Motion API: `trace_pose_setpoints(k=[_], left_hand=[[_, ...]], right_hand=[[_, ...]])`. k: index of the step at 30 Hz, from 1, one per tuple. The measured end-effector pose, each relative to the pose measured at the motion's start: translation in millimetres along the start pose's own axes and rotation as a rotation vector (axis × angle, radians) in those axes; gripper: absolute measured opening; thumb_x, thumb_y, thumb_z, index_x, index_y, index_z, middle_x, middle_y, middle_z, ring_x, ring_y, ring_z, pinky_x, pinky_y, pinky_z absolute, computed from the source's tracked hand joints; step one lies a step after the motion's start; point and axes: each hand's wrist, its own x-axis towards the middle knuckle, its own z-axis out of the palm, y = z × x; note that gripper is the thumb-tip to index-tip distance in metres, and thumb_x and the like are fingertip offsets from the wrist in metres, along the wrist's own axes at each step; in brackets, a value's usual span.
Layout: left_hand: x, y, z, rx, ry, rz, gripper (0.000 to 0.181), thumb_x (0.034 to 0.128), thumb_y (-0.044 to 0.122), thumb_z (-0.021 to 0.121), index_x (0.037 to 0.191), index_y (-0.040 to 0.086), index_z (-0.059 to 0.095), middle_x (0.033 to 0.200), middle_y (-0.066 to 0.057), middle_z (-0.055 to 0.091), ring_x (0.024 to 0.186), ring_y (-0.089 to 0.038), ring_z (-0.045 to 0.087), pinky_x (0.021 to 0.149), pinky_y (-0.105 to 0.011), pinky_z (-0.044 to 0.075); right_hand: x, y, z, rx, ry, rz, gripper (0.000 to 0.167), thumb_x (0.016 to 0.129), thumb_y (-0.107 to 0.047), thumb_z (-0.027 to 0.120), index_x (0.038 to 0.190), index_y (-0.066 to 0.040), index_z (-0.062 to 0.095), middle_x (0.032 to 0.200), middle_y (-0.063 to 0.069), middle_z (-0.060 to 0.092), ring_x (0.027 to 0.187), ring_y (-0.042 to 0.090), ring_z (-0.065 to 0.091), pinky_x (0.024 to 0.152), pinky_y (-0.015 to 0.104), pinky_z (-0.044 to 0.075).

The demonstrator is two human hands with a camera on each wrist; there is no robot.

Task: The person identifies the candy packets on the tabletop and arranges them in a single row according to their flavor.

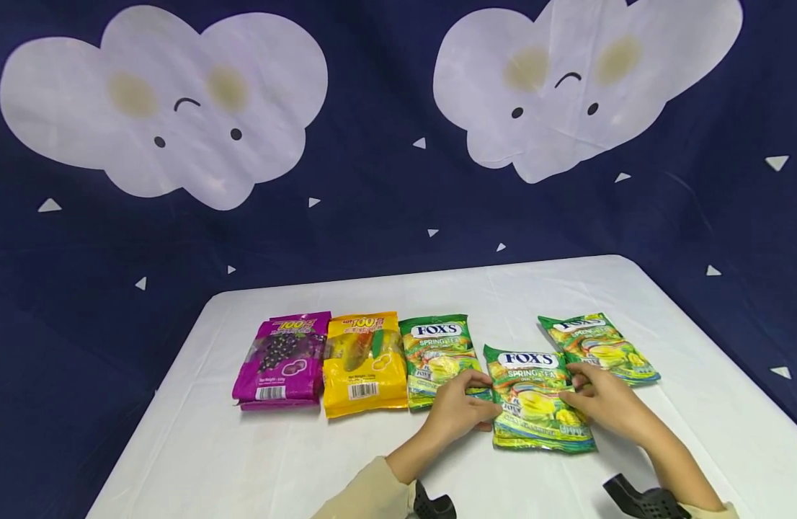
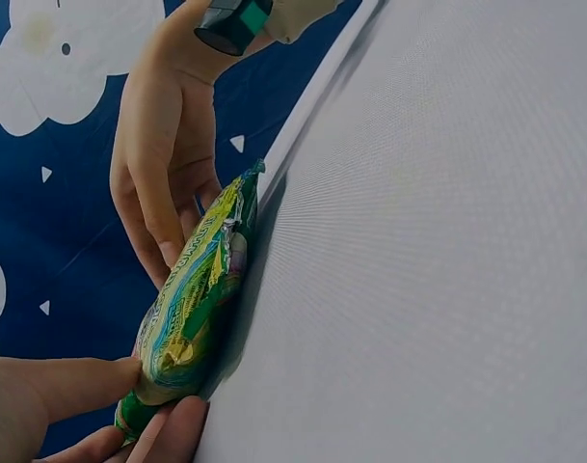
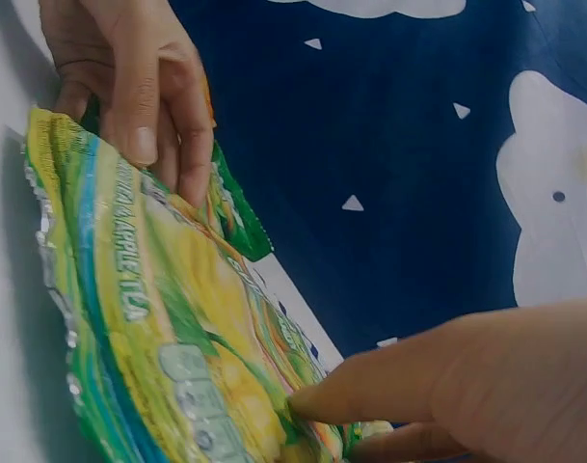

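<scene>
Both hands hold one green FOX'S Spring Tea bag by its two sides, a little in front of the row. The left hand pinches its left edge, thumb toward the viewer; in the left wrist view that hand's fingers reach under the bag. On its right edge, the right hand grips with thumb and fingers. Another green FOX'S bag lies just behind the left hand. A third green bag lies tilted behind the right hand. The right wrist view shows the held bag close up.
Left of the green bags lie a yellow bag and a purple bag, side by side on the white table. A dark blue cloth with clouds and triangles hangs behind the table.
</scene>
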Motion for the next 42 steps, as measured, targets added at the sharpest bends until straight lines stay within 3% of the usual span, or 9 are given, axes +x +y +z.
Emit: trace_pose_setpoints(k=[5, 12, 15, 17, 21, 28, 34, 38, 42], left_hand=[[-1.9, 1.4, -0.3, -0.001, -0.014, 0.018, 0.048, 0.0801, -0.001, 0.075, 0.124, 0.003, 0.057, 0.115, -0.004, 0.062, 0.08, -0.016, 0.069, 0.057, -0.033, 0.058], [-2.7, 2.2, 1.6, 0.019, 0.007, 0.027, 0.05, 0.0797, -0.003, 0.074, 0.126, 0.002, 0.057, 0.117, -0.005, 0.062, 0.079, -0.015, 0.068, 0.054, -0.033, 0.057], [-2.8, 2.1, 2.4, 0.03, 0.018, 0.022, 0.05, 0.0798, -0.003, 0.074, 0.126, 0.003, 0.057, 0.117, -0.004, 0.063, 0.08, -0.014, 0.068, 0.054, -0.032, 0.057], [-2.3, 2.1, 2.7, 0.006, 0.018, 0.008, 0.05, 0.0795, -0.004, 0.074, 0.126, 0.002, 0.057, 0.116, -0.004, 0.062, 0.079, -0.015, 0.068, 0.055, -0.032, 0.057], [-1.0, 4.7, 1.6, -0.074, 0.016, -0.023, 0.051, 0.0774, -0.007, 0.073, 0.125, 0.0, 0.057, 0.112, -0.006, 0.062, 0.074, -0.02, 0.068, 0.057, -0.036, 0.058], [-0.4, 12.9, -0.6, -0.084, -0.016, -0.037, 0.05, 0.077, -0.011, 0.072, 0.123, 0.002, 0.06, 0.107, -0.007, 0.058, 0.069, -0.017, 0.066, 0.057, -0.038, 0.058], [0.0, 17.3, -2.2, -0.084, -0.041, -0.059, 0.042, 0.0775, -0.01, 0.072, 0.116, 0.003, 0.064, 0.104, -0.005, 0.06, 0.062, -0.021, 0.066, 0.058, -0.037, 0.058], [1.1, 20.6, -8.3, -0.046, -0.041, -0.027, 0.043, 0.0783, -0.007, 0.072, 0.119, 0.003, 0.063, 0.103, -0.005, 0.062, 0.061, -0.023, 0.067, 0.058, -0.037, 0.058], [-2.4, 31.1, -19.0, 0.054, -0.02, 0.046, 0.044, 0.0806, -0.005, 0.072, 0.123, 0.004, 0.061, 0.089, -0.01, 0.069, 0.06, -0.033, 0.067, 0.057, -0.042, 0.058]], right_hand=[[-0.8, 6, -1, 0.222, -0.083, 0.057, 0.068, 0.091, -0.016, 0.068, 0.137, 0.016, 0.03, 0.085, 0.011, 0.058, 0.061, 0.02, 0.057, 0.055, 0.031, 0.051], [1.2, 15, -2, 0.392, -0.16, 0.049, 0.069, 0.092, -0.013, 0.065, 0.141, 0.008, 0.021, 0.083, 0.011, 0.053, 0.063, 0.016, 0.051, 0.055, 0.032, 0.051], [1.8, 17, -2, 0.414, -0.171, 0.053, 0.071, 0.09, -0.012, 0.066, 0.143, 0.002, 0.021, 0.091, 0.016, 0.053, 0.067, 0.015, 0.051, 0.054, 0.032, 0.05], [1.6, 17, -1, 0.425, -0.169, 0.07, 0.074, 0.089, -0.012, 0.068, 0.145, -0.001, 0.021, 0.108, 0.029, 0.052, 0.075, 0.018, 0.055, 0.056, 0.033, 0.051], [1.1, 16, 0, 0.46, -0.174, 0.09, 0.081, 0.087, -0.012, 0.07, 0.149, -0.004, 0.018, 0.14, 0.042, 0.026, 0.088, 0.025, 0.057, 0.061, 0.034, 0.051], [-0.4, 16, -2, 0.499, -0.192, 0.066, 0.081, 0.087, -0.009, 0.069, 0.15, -0.006, 0.018, 0.144, 0.041, 0.02, 0.09, 0.028, 0.057, 0.061, 0.034, 0.052], [-4.2, 15, -1, 0.46, -0.138, 0.008, 0.079, 0.088, -0.014, 0.07, 0.15, -0.007, 0.021, 0.144, 0.039, 0.023, 0.121, 0.05, 0.043, 0.082, 0.036, 0.051], [-2.2, 11, 3, 0.455, -0.099, -0.01, 0.076, 0.089, -0.016, 0.07, 0.15, -0.011, 0.025, 0.148, 0.035, 0.022, 0.123, 0.05, 0.044, 0.085, 0.035, 0.05], [3.9, 2, 11, 0.465, -0.049, -0.061, 0.075, 0.088, -0.014, 0.071, 0.149, -0.013, 0.028, 0.147, 0.035, 0.024, 0.119, 0.051, 0.047, 0.087, 0.04, 0.051]])
